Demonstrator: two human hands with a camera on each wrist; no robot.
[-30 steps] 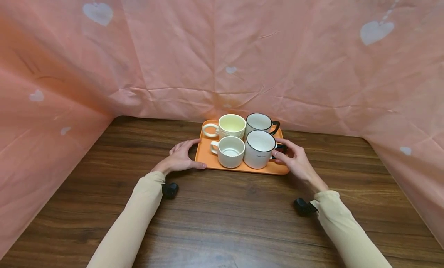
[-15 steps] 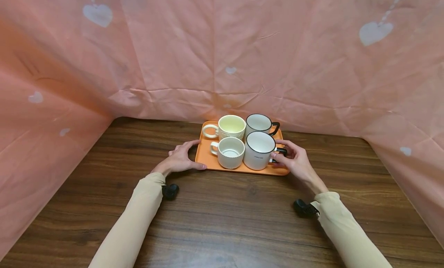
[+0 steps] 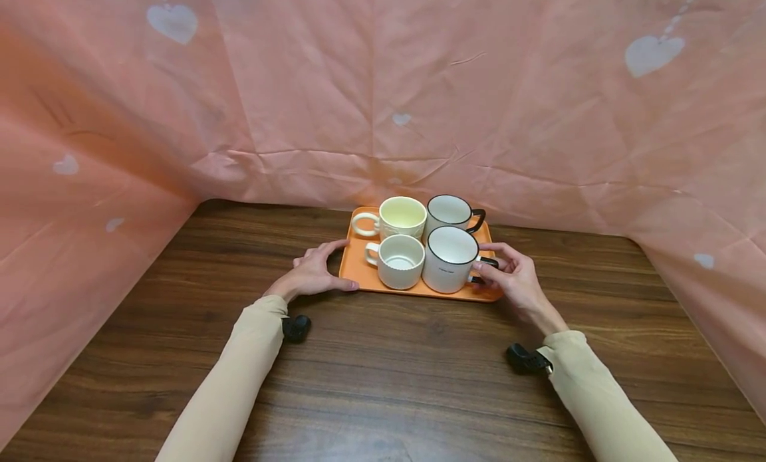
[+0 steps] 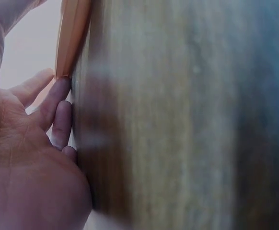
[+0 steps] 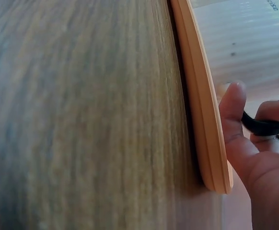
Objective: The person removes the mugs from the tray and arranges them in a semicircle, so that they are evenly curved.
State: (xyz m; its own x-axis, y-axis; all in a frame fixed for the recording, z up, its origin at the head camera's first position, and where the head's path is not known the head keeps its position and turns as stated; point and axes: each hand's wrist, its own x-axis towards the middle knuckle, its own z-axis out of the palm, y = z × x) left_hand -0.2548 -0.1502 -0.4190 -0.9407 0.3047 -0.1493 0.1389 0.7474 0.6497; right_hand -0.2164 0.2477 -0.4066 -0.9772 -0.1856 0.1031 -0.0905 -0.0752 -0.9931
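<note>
Closely packed cups (image 3: 437, 270), orange tray (image 3: 356, 266) beneath, pink cloth (image 3: 431, 83) behind

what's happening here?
A person has both hands at an orange tray on a wooden table. The right hand holds the near black-rimmed mug by its black handle; the left hand touches the tray's left end. Four cups stand upright on the tray: that mug, another black-rimmed mug behind it, and to their left a white cup in front of a pale yellow cup.
</note>
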